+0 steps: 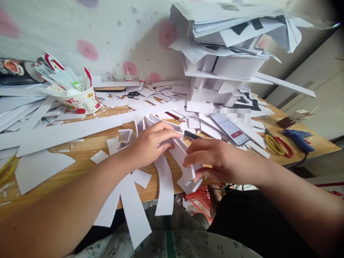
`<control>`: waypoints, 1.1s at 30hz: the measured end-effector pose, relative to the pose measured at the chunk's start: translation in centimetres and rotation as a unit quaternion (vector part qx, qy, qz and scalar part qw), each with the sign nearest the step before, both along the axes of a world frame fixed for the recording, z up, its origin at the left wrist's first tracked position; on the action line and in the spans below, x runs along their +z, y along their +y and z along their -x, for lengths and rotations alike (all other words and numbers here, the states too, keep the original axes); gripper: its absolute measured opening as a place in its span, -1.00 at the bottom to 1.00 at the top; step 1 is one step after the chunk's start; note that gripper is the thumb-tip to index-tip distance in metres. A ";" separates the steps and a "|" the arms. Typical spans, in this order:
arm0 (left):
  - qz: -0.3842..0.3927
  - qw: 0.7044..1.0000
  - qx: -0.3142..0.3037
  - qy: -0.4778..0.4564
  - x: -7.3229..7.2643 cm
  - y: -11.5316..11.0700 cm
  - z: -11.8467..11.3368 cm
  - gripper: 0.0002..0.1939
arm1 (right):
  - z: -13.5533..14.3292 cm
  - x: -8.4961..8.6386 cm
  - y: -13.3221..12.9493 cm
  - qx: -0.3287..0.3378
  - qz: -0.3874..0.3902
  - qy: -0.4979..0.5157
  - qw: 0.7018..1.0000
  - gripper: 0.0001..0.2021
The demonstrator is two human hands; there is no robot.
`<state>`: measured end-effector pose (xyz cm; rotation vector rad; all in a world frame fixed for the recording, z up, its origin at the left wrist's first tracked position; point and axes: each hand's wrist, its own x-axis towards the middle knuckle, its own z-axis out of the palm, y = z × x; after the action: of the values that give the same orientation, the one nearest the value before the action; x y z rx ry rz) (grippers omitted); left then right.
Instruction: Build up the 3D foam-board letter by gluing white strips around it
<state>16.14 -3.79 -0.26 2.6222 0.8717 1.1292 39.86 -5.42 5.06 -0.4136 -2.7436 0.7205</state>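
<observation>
My left hand (154, 139) has its thumb and fingers closed on the far part of a long, walled white foam board piece (179, 153) near the table's front edge. At the near end of that same piece, my right hand (215, 157) pinches a wall between thumb and fingers. Beneath and beside it lie a curved white strip (164, 186) and a straight white strip (134, 211), both jutting over the edge. A small folded white piece (125, 138) stands left of my left hand. Behind my right fingers shows a slim black object (192, 135), partly hidden.
Offcuts cover the wooden table (83, 143). A paper tub (80, 102) of tools and sticks stands back left. Papers top a white board model (223, 68) at back right. A phone (229, 129), pliers (274, 141) and a blue glue gun (298, 139) lie right.
</observation>
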 end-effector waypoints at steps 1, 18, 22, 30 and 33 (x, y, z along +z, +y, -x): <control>-0.014 1.000 0.002 0.008 -0.1 0.0 0.0 -0.74 | 0.1 -0.1 0.0 0.000 -0.011 -0.009 1.000 -0.83; -0.030 0.997 0.048 0.047 -0.6 0.2 0.4 -0.71 | 0.4 -0.9 -0.3 -0.007 -0.144 -0.095 0.985 -0.78; -0.050 0.997 0.036 0.041 -0.7 0.3 0.3 -0.73 | 0.5 -0.8 -0.5 -0.012 -0.147 -0.104 0.984 -0.80; -0.057 0.997 0.031 0.042 -1.2 0.5 0.3 -0.74 | 0.7 -1.1 -0.4 -0.007 -0.135 -0.084 0.987 -0.83; -0.052 0.997 0.034 0.050 -1.1 0.5 0.2 -0.75 | 0.7 -1.3 -0.4 -0.012 -0.137 -0.083 0.987 -0.87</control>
<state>15.94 -3.33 -1.39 2.7735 0.9537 1.0964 39.17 -5.85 3.72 -0.4628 -2.9303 0.3053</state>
